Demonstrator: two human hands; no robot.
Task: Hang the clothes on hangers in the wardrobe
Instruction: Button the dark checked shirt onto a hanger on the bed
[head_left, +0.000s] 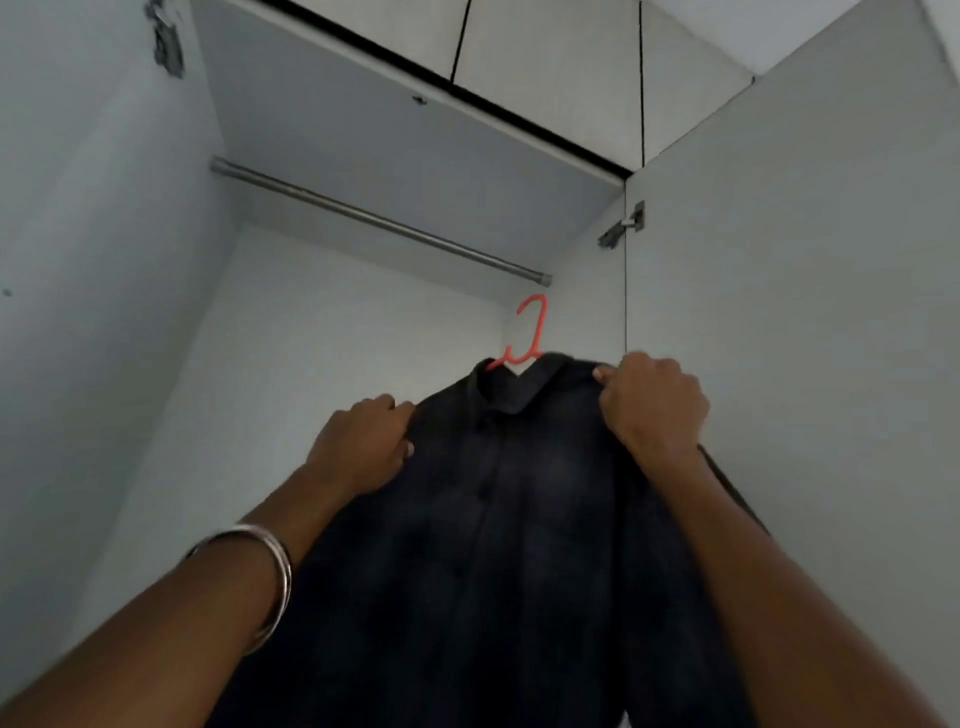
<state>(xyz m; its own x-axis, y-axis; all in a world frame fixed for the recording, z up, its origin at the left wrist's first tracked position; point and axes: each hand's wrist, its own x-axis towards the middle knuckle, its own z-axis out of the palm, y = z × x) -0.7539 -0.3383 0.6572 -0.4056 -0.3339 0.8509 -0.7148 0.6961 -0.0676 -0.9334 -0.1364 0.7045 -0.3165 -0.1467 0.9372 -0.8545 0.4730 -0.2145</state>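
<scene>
Fingers of my left hand (363, 441) pinch one shoulder of the dark shirt (519, 519); my right hand (652, 405) is closed on the other. It sits on a red hanger (535, 332) just below the rail (379, 221), not yet hooked. Soft, light cloth will likely slide, so gripping the shoulders suits.

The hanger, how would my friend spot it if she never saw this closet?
Look inside the grey wardrobe, below the right end of the metal rail. Both hands hold up a dark shirt there. The hanger is the little orange-red hook poking from its collar, the only bright thing.
</scene>
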